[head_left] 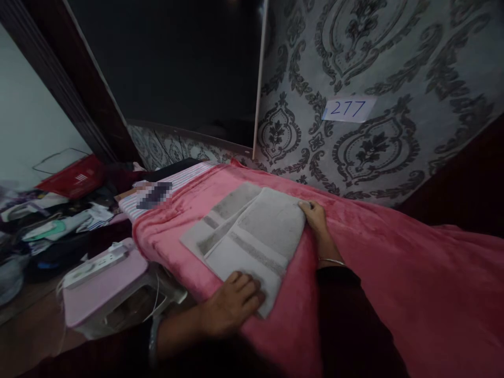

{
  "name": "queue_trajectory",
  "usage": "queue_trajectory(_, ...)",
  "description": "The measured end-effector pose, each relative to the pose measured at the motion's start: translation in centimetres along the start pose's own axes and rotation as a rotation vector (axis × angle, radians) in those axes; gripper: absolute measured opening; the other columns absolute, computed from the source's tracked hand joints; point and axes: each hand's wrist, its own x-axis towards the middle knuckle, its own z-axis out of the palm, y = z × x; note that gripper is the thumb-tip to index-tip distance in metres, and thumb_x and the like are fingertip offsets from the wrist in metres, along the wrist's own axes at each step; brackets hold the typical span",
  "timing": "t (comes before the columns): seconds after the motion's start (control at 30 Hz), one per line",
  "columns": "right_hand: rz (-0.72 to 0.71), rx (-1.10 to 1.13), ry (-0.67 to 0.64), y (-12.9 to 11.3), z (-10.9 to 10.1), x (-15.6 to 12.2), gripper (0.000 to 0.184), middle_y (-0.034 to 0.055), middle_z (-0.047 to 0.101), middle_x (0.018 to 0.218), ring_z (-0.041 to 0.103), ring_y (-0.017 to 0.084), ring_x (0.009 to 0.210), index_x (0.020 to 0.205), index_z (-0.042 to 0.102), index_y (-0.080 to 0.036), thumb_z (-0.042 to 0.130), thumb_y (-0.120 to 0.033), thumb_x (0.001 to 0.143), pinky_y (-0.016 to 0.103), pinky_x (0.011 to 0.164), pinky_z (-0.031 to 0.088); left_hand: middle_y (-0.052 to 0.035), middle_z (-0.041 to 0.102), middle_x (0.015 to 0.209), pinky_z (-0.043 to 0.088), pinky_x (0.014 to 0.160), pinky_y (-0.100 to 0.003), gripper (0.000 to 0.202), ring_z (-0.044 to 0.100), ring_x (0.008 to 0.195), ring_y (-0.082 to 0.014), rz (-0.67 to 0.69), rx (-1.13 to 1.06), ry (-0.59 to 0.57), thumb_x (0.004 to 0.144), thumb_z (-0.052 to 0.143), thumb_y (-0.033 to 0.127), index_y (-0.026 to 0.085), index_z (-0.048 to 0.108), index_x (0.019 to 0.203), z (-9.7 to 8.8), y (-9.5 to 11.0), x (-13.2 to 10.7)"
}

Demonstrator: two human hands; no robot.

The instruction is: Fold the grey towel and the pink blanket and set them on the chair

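Note:
A light grey towel (271, 220) with darker bands lies on a pink plush blanket (370, 247). Its right part is folded over, while the left part fans out flat beneath. At the near edge of the towel, my left hand (236, 302) has its fingers curled down on the cloth. My right hand (314, 214) pinches the far right corner between thumb and fingers. Both palms are hidden from view.
A pink-topped stool (90, 296) holding a white power strip (96, 266) stands at the left. Behind it are piled clothes (66, 226) and a red basket (74, 176). A large dark screen (177, 68) and a patterned wall with a paper marked 277 (348, 109) rise beyond.

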Motion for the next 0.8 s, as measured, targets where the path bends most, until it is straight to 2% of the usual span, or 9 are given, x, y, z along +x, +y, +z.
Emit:
queue_trajectory(0.17,-0.067,-0.236,0.016,0.0,-0.2,0.4,0.033,-0.0026,0.049,0.065,0.042,0.017,0.066,0.060,0.049,-0.024,0.062,-0.053,0.068,0.029,0.065,0.034,-0.0091,0.067,0.099,0.039,0.078,-0.037,0.018,0.052,0.088,-0.0197,0.064,-0.011,-0.026,0.100,0.045,0.015,0.014,0.063,0.105,-0.7,-0.9,0.2)
queue_trajectory(0.33,-0.050,-0.240,0.048,0.1,-0.8,1.0,0.029,-0.0042,0.044,0.059,0.041,0.016,0.063,0.056,0.044,-0.025,0.056,-0.047,0.069,0.028,0.060,0.031,-0.0085,0.066,0.093,0.037,0.073,-0.037,0.023,0.050,0.084,-0.0189,0.109,-0.066,-0.003,0.102,0.041,0.019,0.013,0.063,0.103,0.5,0.3,0.5)
queue_trajectory(0.43,-0.018,-0.249,0.051,0.3,-1.0,0.8,0.026,-0.0059,0.039,0.054,0.039,0.015,0.059,0.055,0.045,-0.025,0.056,-0.045,0.068,0.028,0.058,0.030,-0.0080,0.065,0.091,0.036,0.072,-0.037,0.019,0.050,0.082,-0.0188,0.094,-0.046,-0.017,0.101,0.045,0.019,0.014,0.063,0.099,1.3,0.9,0.4)
queue_trajectory(0.53,0.007,-0.271,0.046,0.5,-0.9,0.7,0.024,-0.0054,0.043,0.053,0.042,0.016,0.059,0.058,0.050,-0.024,0.058,-0.046,0.067,0.028,0.059,0.034,-0.0079,0.065,0.092,0.038,0.073,-0.037,0.015,0.051,0.083,-0.0193,0.065,-0.069,-0.043,0.097,0.048,0.014,0.014,0.061,0.103,1.1,1.2,0.5)
queue_trajectory(0.67,0.000,-0.278,0.029,0.3,-0.8,0.7,0.024,-0.0007,0.058,0.061,0.052,0.020,0.065,0.067,0.060,-0.023,0.057,-0.047,0.068,0.031,0.066,0.042,-0.0093,0.066,0.097,0.043,0.079,-0.039,0.027,0.055,0.089,-0.0212,0.071,-0.262,-0.101,0.087,0.051,0.013,0.015,0.057,0.113,-1.1,0.2,1.0)
queue_trajectory(0.73,-0.013,-0.274,0.036,0.1,-0.7,0.6,0.026,0.0026,0.064,0.068,0.057,0.023,0.070,0.072,0.064,-0.022,0.057,-0.047,0.069,0.033,0.070,0.046,-0.0106,0.066,0.104,0.046,0.085,-0.040,0.029,0.057,0.096,-0.0228,-0.027,-0.310,-0.065,0.086,0.049,0.014,0.017,0.057,0.114,-2.2,-1.3,1.2)
queue_trajectory(0.8,-0.035,-0.262,0.053,0.0,-0.6,0.6,0.030,0.0057,0.069,0.076,0.060,0.025,0.076,0.077,0.068,-0.021,0.057,-0.048,0.069,0.035,0.074,0.048,-0.0116,0.065,0.107,0.047,0.089,-0.042,0.025,0.059,0.100,-0.0244,-0.262,-0.254,-0.030,0.091,0.046,0.018,0.018,0.058,0.113,-2.8,-3.3,1.4)
